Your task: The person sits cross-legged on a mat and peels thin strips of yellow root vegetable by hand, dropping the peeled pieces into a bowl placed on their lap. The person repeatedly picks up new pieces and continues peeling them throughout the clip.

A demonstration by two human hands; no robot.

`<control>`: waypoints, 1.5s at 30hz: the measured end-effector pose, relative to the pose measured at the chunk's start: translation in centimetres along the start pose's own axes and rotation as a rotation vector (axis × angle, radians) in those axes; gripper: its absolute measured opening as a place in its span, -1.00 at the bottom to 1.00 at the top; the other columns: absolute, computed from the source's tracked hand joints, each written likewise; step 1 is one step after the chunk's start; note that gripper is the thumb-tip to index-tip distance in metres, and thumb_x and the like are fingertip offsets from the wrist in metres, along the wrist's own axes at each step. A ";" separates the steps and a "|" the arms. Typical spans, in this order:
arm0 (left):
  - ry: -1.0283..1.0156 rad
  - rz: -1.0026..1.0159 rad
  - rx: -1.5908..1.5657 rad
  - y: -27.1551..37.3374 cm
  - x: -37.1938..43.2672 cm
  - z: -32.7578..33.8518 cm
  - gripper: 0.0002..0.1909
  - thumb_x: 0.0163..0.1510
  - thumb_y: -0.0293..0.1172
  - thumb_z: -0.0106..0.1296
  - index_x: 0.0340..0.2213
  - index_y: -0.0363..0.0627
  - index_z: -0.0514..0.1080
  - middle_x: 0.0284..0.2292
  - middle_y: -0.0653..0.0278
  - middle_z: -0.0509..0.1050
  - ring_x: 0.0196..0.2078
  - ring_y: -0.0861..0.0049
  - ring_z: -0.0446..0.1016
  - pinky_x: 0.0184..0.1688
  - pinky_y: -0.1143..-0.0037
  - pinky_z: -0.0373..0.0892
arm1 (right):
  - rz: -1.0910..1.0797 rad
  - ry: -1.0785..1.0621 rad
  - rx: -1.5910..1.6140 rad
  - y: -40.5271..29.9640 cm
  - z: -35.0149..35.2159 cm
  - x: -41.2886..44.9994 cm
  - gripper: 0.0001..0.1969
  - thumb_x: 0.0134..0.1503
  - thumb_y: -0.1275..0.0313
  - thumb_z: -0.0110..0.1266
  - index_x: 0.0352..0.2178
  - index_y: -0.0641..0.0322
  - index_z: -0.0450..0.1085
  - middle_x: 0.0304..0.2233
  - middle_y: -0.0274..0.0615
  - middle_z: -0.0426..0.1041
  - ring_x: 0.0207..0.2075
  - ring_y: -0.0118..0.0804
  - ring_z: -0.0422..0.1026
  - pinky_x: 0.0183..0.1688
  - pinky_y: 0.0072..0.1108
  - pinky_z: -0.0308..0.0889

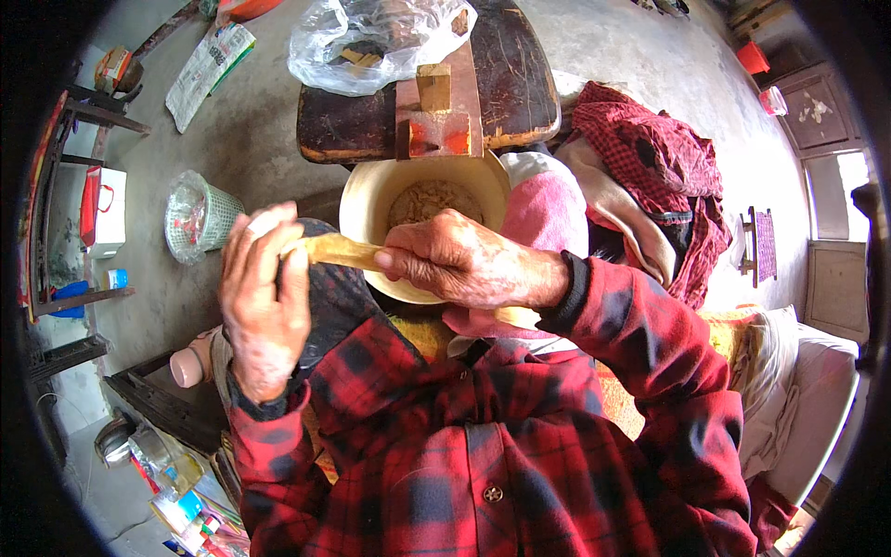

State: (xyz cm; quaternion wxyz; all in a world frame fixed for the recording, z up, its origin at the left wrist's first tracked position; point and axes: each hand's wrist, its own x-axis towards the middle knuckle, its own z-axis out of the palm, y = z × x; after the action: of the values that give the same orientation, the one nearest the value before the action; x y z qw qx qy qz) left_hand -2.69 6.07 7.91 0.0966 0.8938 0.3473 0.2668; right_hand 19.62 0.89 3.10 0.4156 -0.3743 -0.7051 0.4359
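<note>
A flat yellowish strip (337,250), its material unclear, is stretched between my two hands. My left hand (264,299) pinches its left end between thumb and fingers. Around its other end my right hand (463,261) is closed in a fist, which hides that end. Beneath the hands stands a cream-coloured bucket (353,198) with brownish bits at its bottom. Just beyond it, a wooden board with an upright block (434,87) lies across a dark worn wooden stool (515,76). A clear plastic bag (313,52) with brownish pieces inside rests on the stool.
To the left, a pale green plastic basket (224,212) lined with a plastic bag stands on the floor. A checked red cloth (647,150) is heaped at the right. A pink bottle (186,367) is near my left elbow, and a wooden rack (90,303) stands at the far left.
</note>
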 end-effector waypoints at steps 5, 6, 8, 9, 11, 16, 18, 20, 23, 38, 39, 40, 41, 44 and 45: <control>-0.316 0.082 -0.167 2.2 -1.2 2.8 -0.79 -0.03 -0.55 0.06 -0.31 -0.29 0.32 -0.45 0.04 0.38 -0.41 0.10 0.44 -0.40 0.27 0.38 | 0.052 -0.163 0.068 -0.5 0.0 -0.3 -0.67 0.21 0.34 -0.08 -0.55 0.42 0.32 -0.61 0.20 0.31 -0.50 0.21 0.34 -0.46 -0.21 0.20; -0.343 0.144 -0.200 2.1 -1.5 2.9 -0.80 -0.03 -0.52 0.10 -0.37 -0.26 0.30 -0.50 0.09 0.37 -0.46 0.14 0.44 -0.47 0.29 0.36 | 0.046 -0.189 0.109 -0.7 0.0 -0.8 -0.71 0.19 0.37 -0.07 -0.53 0.43 0.33 -0.61 0.21 0.31 -0.49 0.19 0.35 -0.45 -0.22 0.21; -0.390 0.170 -0.275 1.9 -2.4 3.0 -0.77 -0.04 -0.46 0.17 -0.48 -0.18 0.27 -0.59 0.14 0.36 -0.54 0.17 0.44 -0.53 0.30 0.34 | 0.084 -0.238 0.092 -1.1 0.0 -2.2 -0.70 0.22 0.33 -0.08 -0.48 0.42 0.35 -0.61 0.19 0.32 -0.50 0.18 0.36 -0.44 -0.23 0.22; -0.428 0.153 -0.309 1.7 -2.8 2.6 -0.77 -0.05 -0.47 0.18 -0.48 -0.18 0.28 -0.60 0.14 0.36 -0.55 0.16 0.44 -0.54 0.31 0.33 | 0.105 -0.243 0.099 -1.3 0.1 -2.8 -0.68 0.23 0.31 -0.08 -0.48 0.41 0.35 -0.62 0.18 0.32 -0.50 0.18 0.36 -0.44 -0.23 0.23; -0.523 0.102 -0.348 0.8 -3.2 1.2 -0.77 -0.07 -0.48 0.19 -0.49 -0.19 0.30 -0.62 0.13 0.37 -0.57 0.13 0.44 -0.55 0.33 0.33 | 0.129 -0.241 0.138 -1.5 0.5 -3.7 -0.68 0.24 0.28 -0.10 -0.46 0.37 0.35 -0.65 0.14 0.29 -0.53 0.18 0.35 -0.46 -0.22 0.22; -0.690 -0.364 -0.702 -1.7 -3.2 -2.9 -0.77 -0.08 -0.36 0.18 -0.60 -0.24 0.38 -0.71 0.43 0.32 -0.70 0.69 0.26 -0.65 0.55 0.11 | 0.104 -0.134 0.164 -2.2 1.8 -3.3 -0.70 0.25 0.31 -0.11 -0.45 0.38 0.33 -0.64 0.12 0.30 -0.55 0.14 0.34 -0.48 -0.23 0.20; -0.368 -0.485 -0.962 -1.4 -3.7 -3.3 -0.73 -0.11 -0.24 0.12 -0.64 -0.17 0.37 -0.71 0.47 0.33 -0.73 0.73 0.20 -0.67 0.64 0.07 | 0.052 -0.076 0.149 -2.8 2.5 -2.3 -0.73 0.24 0.37 -0.10 -0.46 0.40 0.31 -0.65 0.09 0.24 -0.61 0.07 0.29 -0.50 -0.25 0.16; -0.022 -0.633 -1.511 -0.6 -4.1 -2.8 -0.65 0.13 -0.15 -0.03 -0.59 -0.12 0.28 -0.76 0.48 0.20 -0.78 0.77 0.05 -0.72 0.67 -0.03 | -0.031 0.034 0.128 -3.1 3.4 -0.6 -0.72 0.25 0.35 -0.11 -0.47 0.37 0.30 -0.69 -0.02 0.19 -0.67 -0.08 0.22 -0.55 -0.32 0.13; 0.117 -0.379 -1.757 0.6 -3.2 -1.7 -0.57 0.27 -0.07 -0.25 -0.49 -0.17 0.30 -0.72 0.44 0.22 -0.74 0.80 0.01 -0.71 0.69 -0.06 | -0.129 0.206 0.095 -3.2 4.6 1.3 -0.71 0.27 0.35 -0.12 -0.48 0.37 0.27 -0.70 -0.06 0.17 -0.69 -0.12 0.16 -0.57 -0.36 0.12; -0.206 0.104 -0.263 3.6 -3.3 4.0 -0.83 -0.06 -0.64 0.04 -0.34 -0.31 0.40 -0.34 0.01 0.42 -0.40 0.17 0.49 -0.40 0.38 0.45 | 0.219 0.139 0.436 0.1 4.3 -3.8 -0.65 0.28 0.28 -0.21 -0.38 0.46 0.28 -0.59 -0.11 0.23 -0.54 -0.33 0.18 -0.45 -0.49 0.19; -0.167 0.139 -0.259 3.6 -3.4 4.2 -0.82 -0.06 -0.65 0.05 -0.33 -0.32 0.40 -0.33 0.00 0.43 -0.40 0.17 0.50 -0.40 0.38 0.45 | 0.379 0.155 0.545 0.1 4.7 -3.9 -0.60 0.31 0.23 -0.24 -0.39 0.45 0.28 -0.64 -0.19 0.21 -0.55 -0.44 0.14 -0.46 -0.54 0.17; -0.138 0.160 -0.254 3.6 -3.3 4.5 -0.81 -0.07 -0.65 0.06 -0.33 -0.32 0.41 -0.33 0.00 0.43 -0.40 0.18 0.50 -0.41 0.39 0.45 | 0.407 0.151 0.511 0.0 4.8 -3.8 -0.61 0.31 0.24 -0.25 -0.36 0.44 0.31 -0.64 -0.29 0.22 -0.56 -0.50 0.15 -0.46 -0.58 0.16; -0.110 0.187 -0.242 3.6 -3.3 4.8 -0.80 -0.08 -0.65 0.07 -0.32 -0.32 0.41 -0.32 -0.01 0.43 -0.41 0.18 0.51 -0.42 0.39 0.45 | 0.373 0.195 0.522 0.0 4.9 -3.8 -0.61 0.31 0.24 -0.25 -0.36 0.44 0.31 -0.63 -0.31 0.22 -0.55 -0.51 0.15 -0.47 -0.58 0.16; 0.085 0.279 -0.157 3.8 -3.5 5.1 -0.76 -0.14 -0.62 0.21 -0.34 -0.31 0.46 -0.33 0.09 0.47 -0.36 0.34 0.53 -0.38 0.48 0.46 | 0.254 0.320 0.547 -0.5 5.5 -3.6 -0.63 0.30 0.25 -0.24 -0.35 0.41 0.32 -0.61 -0.43 0.19 -0.54 -0.58 0.13 -0.49 -0.61 0.13; 0.122 0.270 -0.149 3.8 -3.6 5.1 -0.75 -0.15 -0.60 0.23 -0.34 -0.31 0.47 -0.34 0.12 0.48 -0.35 0.38 0.54 -0.37 0.51 0.46 | 0.335 0.335 0.582 -0.6 5.3 -3.6 -0.64 0.30 0.26 -0.24 -0.34 0.41 0.32 -0.61 -0.44 0.20 -0.53 -0.59 0.13 -0.49 -0.62 0.12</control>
State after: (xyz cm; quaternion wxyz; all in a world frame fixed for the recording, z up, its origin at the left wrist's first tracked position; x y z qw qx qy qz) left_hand 0.00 0.86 3.52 0.1046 0.9048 0.2084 0.3563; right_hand 16.03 -4.18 1.26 0.5371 -0.4166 -0.4031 0.6128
